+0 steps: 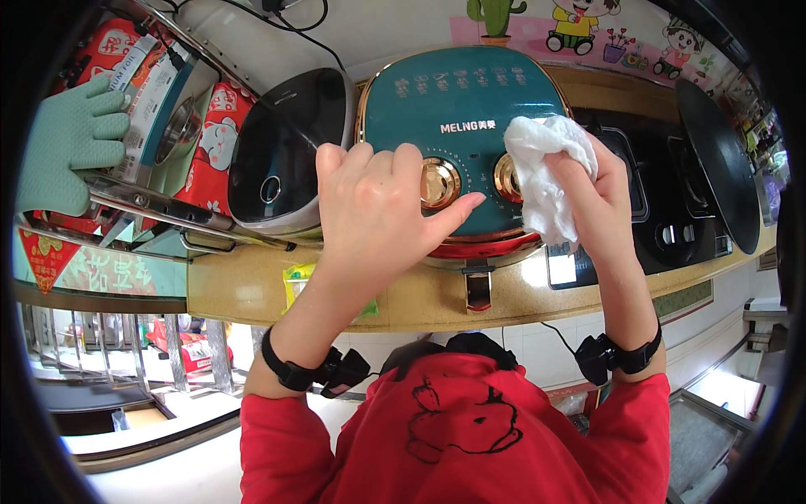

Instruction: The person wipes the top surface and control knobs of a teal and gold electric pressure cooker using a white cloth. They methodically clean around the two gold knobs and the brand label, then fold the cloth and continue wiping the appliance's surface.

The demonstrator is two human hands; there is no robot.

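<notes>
A dark green Meling air fryer (pixel 428 101) with a glossy top stands on the counter before me, its drawer handle (pixel 478 291) facing me. My left hand (pixel 378 195) is over its front left part, thumb spread out below the left gold knob (pixel 440 183). The fingertips of that hand point away and look bent, and I see nothing in it. In my right hand (pixel 598 195) is a crumpled white cloth (pixel 548 170), pinched between thumb and fingers. The cloth hangs over the fryer's front right and partly covers the right gold knob (pixel 505 179).
Left of the fryer sits a black rice cooker (pixel 283 138). A metal rack (pixel 151 205) beyond it carries boxes and a green silicone oven glove (pixel 69 151). On the right are a black gas hob (pixel 667 233) and an upright dark pan (pixel 718 164). A yellow packet (pixel 296 274) lies near my left forearm.
</notes>
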